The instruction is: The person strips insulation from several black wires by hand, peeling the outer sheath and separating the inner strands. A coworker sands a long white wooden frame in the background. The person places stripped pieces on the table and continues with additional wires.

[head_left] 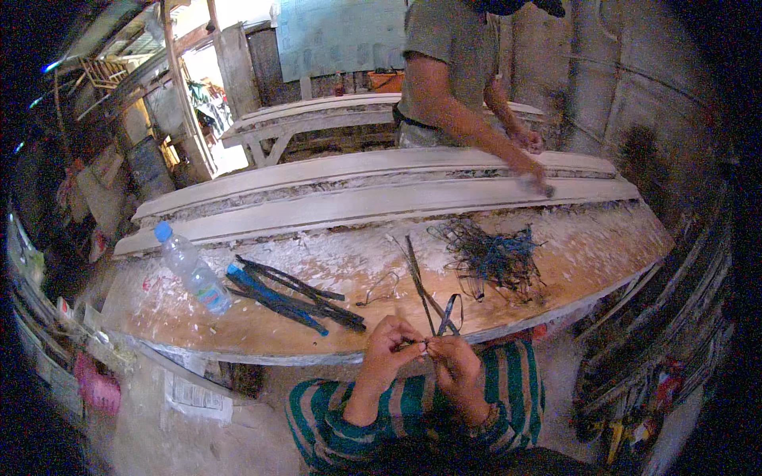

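White-dusted tabletop (341,262) ahead. Black strip (444,320) looped at near edge, apparently in fingertip pinch of left grip (389,349) and right grip (462,366), both nearly closed. Expect light, springy, possibly slick handling; take near ends.

Strips (298,302) on table (254,332) between bottle (189,268) and tangle (500,255).

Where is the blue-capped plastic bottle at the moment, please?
In the head view, the bottle is on the left part of the table, just left of the black and blue strips.
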The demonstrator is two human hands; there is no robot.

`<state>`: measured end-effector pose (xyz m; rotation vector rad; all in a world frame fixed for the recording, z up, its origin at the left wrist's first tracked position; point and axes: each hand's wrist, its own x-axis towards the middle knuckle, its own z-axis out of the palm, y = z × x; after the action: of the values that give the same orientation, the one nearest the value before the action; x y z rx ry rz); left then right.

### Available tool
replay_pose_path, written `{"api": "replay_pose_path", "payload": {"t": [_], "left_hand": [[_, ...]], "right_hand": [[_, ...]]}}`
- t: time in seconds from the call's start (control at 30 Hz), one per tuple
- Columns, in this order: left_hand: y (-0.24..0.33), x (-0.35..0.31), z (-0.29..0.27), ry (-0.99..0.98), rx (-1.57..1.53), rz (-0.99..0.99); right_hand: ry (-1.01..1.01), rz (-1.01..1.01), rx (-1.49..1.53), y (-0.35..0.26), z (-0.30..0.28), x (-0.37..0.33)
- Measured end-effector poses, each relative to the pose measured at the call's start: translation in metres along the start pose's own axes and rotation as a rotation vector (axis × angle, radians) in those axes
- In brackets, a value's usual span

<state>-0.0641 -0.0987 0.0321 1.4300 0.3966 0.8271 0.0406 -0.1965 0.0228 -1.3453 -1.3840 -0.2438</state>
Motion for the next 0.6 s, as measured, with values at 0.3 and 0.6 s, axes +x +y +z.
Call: {"api": "replay_pose_path", "payload": {"t": [0.3,0.6], "left_hand": [[-0.0022,-0.0057,0.0075,0.073,0.471,0.331],[-0.0015,-0.0042,0.0077,0.003,0.669,0.671]], "right_hand": [[-0.042,0.517,0.378,0.0008,-0.0042,0.0020],[-0.094,0.818,0.944,0.0058,-0.0089,0.0040]]}}
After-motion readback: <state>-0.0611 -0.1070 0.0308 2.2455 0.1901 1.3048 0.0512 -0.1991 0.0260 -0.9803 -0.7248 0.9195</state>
